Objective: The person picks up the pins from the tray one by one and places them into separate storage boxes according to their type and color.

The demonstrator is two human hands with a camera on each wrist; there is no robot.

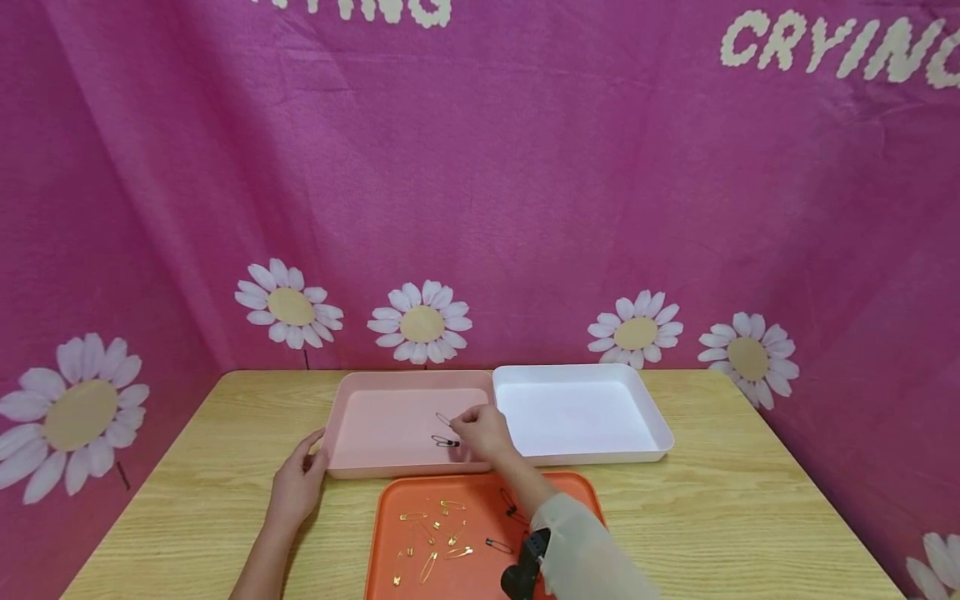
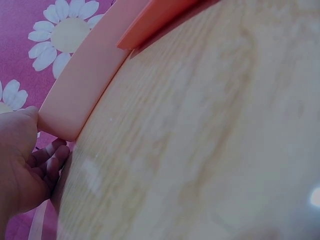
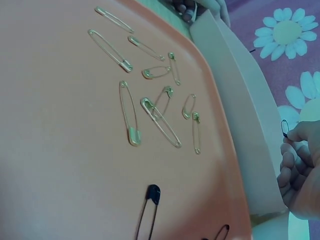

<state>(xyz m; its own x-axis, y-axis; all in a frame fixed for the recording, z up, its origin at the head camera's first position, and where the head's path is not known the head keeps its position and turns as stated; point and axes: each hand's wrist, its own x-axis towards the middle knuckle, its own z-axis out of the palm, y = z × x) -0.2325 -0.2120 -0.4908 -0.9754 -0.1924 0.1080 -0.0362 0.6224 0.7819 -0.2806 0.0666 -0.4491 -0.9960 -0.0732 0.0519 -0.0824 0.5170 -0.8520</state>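
My right hand (image 1: 483, 429) pinches a black safety pin (image 3: 284, 128) between thumb and fingertips, over the right part of the pink tray (image 1: 375, 425). Close below it in the head view, a few black safety pins (image 1: 445, 441) lie on the tray's floor. My left hand (image 1: 297, 487) holds the pink tray at its left end, the thumb at the rim and the other fingers curled by the lower corner (image 2: 50, 160). In front, an orange tray (image 1: 386, 533) bears several gold safety pins (image 1: 428, 567) on its left and several black ones (image 1: 498, 546) on its right.
A white tray (image 1: 577, 417) stands right beside the pink one. Both are near the back of the wooden table (image 1: 720, 500), close to a magenta cloth (image 1: 480, 192) with printed daisies. My right forearm (image 1: 592, 558) crosses over the orange tray.
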